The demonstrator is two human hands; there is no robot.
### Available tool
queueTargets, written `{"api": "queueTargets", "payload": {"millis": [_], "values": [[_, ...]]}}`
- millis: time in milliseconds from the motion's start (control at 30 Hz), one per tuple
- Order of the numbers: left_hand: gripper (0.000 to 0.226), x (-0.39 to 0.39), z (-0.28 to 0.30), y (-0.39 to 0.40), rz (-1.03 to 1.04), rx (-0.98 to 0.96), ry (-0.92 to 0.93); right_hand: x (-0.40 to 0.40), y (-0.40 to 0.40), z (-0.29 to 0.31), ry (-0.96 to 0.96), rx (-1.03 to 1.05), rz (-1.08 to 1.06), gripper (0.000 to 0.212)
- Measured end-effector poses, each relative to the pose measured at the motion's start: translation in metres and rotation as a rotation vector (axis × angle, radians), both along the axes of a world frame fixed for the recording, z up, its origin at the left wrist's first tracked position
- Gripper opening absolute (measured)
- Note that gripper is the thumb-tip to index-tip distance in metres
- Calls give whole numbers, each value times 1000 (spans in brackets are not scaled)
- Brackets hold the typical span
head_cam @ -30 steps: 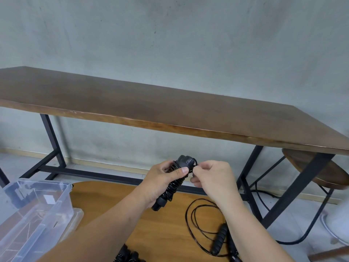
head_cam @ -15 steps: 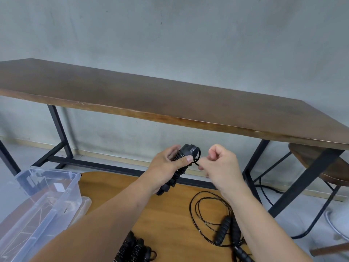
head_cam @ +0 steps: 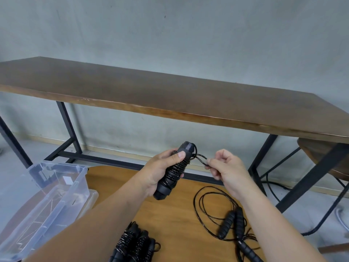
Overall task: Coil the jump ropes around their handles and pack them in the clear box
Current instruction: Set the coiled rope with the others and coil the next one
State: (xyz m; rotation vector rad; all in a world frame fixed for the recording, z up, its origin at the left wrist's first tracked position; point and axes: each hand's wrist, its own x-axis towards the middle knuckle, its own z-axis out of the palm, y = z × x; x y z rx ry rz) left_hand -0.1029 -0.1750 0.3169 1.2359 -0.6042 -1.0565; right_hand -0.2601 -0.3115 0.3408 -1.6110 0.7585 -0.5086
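The clear box point(head_cam: 56, 188) is glossy see-through plastic. The surface point(head_cam: 170, 214) is smooth orange-toned wood; the dark wooden bench point(head_cam: 170, 95) looks matt, on black metal legs point(head_cam: 69, 127).

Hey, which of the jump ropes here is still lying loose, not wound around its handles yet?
The loose jump rope on the wooden board, under the right hand. Its cord sprawls in open loops; the held rope and the coiled bundles are wrapped tight.

Bare workroom, concrete wall point(head_cam: 188, 35), wooden table point(head_cam: 170, 95)
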Motion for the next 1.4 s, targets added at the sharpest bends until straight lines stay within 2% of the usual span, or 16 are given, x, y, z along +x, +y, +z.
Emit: {"api": "queueTargets", "payload": {"millis": [33,100,167,233,333,500,600,833,900,1067,1167,1267,1300,1367,1400], "values": [[48,-2,1,-2,50,34,-57,2,4,-1,20,-27,-4,10],[50,-8,0,-8,160,85,-194,9,15,-4,-7,-22,-23,15],[49,-16,-2,-13,226,108,-361,16,25,-4,-99,92,-65,16],[48,-23,-3,-18,265,137,-453,20,33,-5,-138,173,-101,9],[48,-26,0,-20,293,185,-494,25,37,-8,-117,216,-107,26],[41,-20,-6,-10,255,271,-388,36,41,-21,-66,300,-37,20],[40,-7,-10,5,236,293,-308,44,44,-37,-31,238,36,16],[24,19,-20,45,271,314,-123,75,62,-67,-47,314,8,31],[24,28,-25,57,301,331,-104,84,68,-76,-46,346,31,24],[32,46,-47,85,342,359,-36,102,88,-107,53,395,53,30],[30,58,-73,105,373,447,-13,116,108,-126,150,420,85,44],[62,70,-103,128,430,527,45,135,132,-146,267,441,118,44],[59,74,-110,137,434,557,40,144,141,-155,313,452,132,38],[35,79,-122,151,433,624,-6,156,160,-167,387,473,163,18],[25,83,-129,158,427,646,-9,164,167,-178,418,470,167,20]]}}
